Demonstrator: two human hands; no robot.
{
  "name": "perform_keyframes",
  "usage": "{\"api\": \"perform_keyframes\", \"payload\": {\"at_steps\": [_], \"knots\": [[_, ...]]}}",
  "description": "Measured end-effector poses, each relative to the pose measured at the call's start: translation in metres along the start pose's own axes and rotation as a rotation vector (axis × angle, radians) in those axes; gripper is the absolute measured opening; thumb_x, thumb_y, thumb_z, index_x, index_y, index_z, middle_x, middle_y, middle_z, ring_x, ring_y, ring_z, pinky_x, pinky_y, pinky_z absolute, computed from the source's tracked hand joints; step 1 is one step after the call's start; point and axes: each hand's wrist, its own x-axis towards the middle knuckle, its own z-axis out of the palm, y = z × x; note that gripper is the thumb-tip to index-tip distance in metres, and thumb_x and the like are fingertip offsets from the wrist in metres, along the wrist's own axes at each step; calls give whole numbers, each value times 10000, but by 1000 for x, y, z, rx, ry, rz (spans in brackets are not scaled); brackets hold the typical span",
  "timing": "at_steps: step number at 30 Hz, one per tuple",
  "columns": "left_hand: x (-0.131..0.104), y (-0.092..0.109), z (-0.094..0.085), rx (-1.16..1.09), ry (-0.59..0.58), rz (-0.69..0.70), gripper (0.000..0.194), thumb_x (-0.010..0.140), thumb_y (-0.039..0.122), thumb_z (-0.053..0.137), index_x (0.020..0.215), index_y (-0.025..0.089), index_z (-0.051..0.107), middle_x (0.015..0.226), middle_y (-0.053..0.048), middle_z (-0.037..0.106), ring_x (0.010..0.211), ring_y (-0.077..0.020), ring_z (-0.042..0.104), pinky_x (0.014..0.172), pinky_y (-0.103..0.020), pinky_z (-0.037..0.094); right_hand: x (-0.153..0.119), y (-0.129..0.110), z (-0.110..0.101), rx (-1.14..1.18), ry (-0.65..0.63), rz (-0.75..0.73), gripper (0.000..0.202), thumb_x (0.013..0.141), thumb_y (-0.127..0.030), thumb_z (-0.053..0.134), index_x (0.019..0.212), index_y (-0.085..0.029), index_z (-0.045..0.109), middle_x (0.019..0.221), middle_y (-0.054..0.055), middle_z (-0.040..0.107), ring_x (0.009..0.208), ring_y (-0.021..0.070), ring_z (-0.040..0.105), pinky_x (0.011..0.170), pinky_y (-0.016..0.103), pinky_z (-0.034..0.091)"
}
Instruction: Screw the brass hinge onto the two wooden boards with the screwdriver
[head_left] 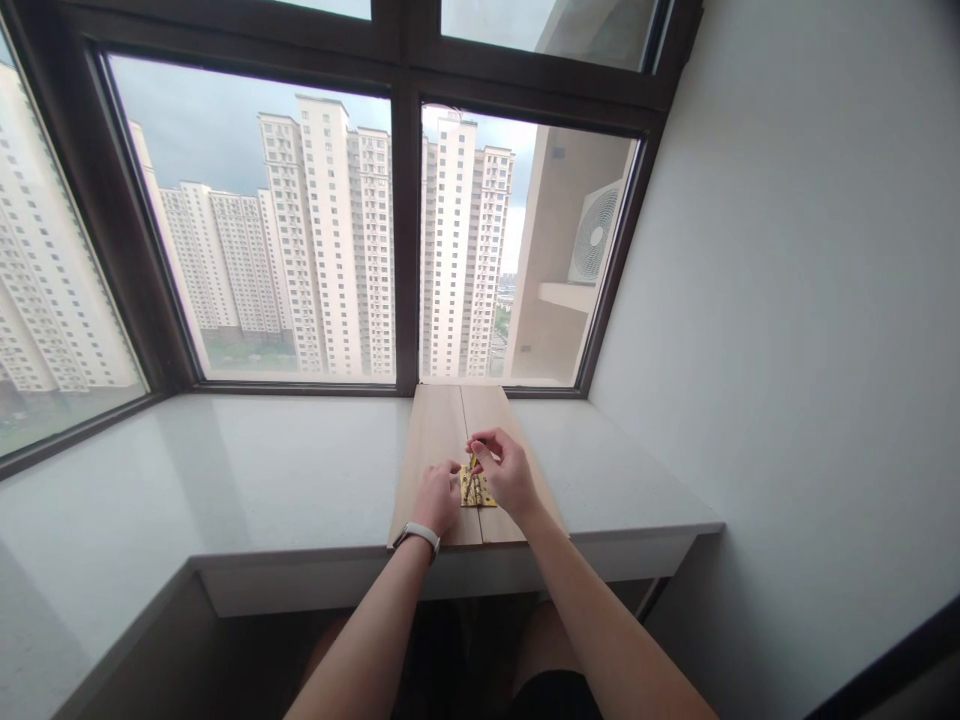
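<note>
Two pale wooden boards (435, 425) lie side by side, with a brass-coloured hinge (487, 492) across the seam between them. My right hand (510, 475) is above the hinge, fingers pinched round a small screwdriver (477, 458) with a yellow and black handle. Its shaft slants down to the hinge's left leaf; the tip is too small to make out. My left hand (439, 497), a pale band on its wrist, rests on the left board against the hinge's left edge. Its fingers are curled together, and what they pinch, if anything, is hidden.
The boards lie on a white counter (300, 470), reaching from its front edge back to the dark window frame (406, 250). A white wall (787, 250) rises on the right. My legs are under the counter. Tall buildings show outside.
</note>
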Motion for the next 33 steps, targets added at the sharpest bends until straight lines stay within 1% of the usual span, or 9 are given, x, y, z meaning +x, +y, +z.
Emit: {"api": "perform_keyframes", "payload": {"at_steps": [2,5,9,14,16,19,25,28,33], "knots": [[0,1,0,30,-3,-11,314,888,51,508,1114,170,690,1156,-121,726,1148,-259,582,988,-346,443,3,3,0,-39,28,-1,393,852,-593,754,940,-219,669,970,107,746,931,288,734,594,336,632],[0,2,0,88,-17,-19,284,911,86,504,1113,169,687,1134,-123,729,1099,-262,593,972,-353,441,5,6,2,-75,44,-13,375,832,-571,781,890,-228,639,947,103,755,906,287,740,609,340,629],[0,4,1,149,-56,15,283,927,112,493,1138,174,672,1111,-124,724,1073,-252,611,944,-345,440,2,8,5,-76,34,-42,335,876,-546,739,975,-239,651,921,80,748,914,270,742,649,327,621],[3,3,0,186,-102,26,318,936,112,469,1180,173,663,1109,-129,721,1074,-261,609,938,-356,440,-2,9,1,-2,-49,-20,365,977,-558,574,1073,-230,702,1006,94,748,973,255,739,672,315,623],[4,2,-2,169,-131,25,346,937,93,457,1205,174,661,1128,-124,722,1093,-253,611,961,-348,438,-2,9,-2,4,-60,-17,373,982,-550,555,1094,-231,713,1013,94,748,978,251,735,688,323,632],[3,1,-6,156,-173,34,371,925,61,458,1214,176,659,1154,-117,725,1113,-236,617,984,-329,437,-2,8,-5,-34,-18,-34,350,942,-550,616,1044,-230,712,969,83,748,926,249,731,674,335,644],[-12,5,-11,165,-215,58,329,986,150,469,1269,181,633,1200,-140,721,1132,-248,624,965,-330,447,-2,4,-7,-127,66,-70,356,825,-552,768,834,-235,607,887,67,738,782,233,714,599,327,630],[-21,7,-12,177,-218,60,328,983,175,494,1285,184,622,1192,-148,724,1139,-262,630,953,-337,454,-5,2,-6,-122,45,-71,343,839,-556,746,894,-238,628,883,52,733,786,227,713,590,315,626],[-33,9,-12,192,-205,76,356,997,196,473,1332,180,593,1230,-154,717,1170,-263,638,980,-348,458,-13,-3,-4,-111,-24,-68,324,954,-544,585,1009,-244,691,941,51,733,917,225,724,654,300,631]]}}
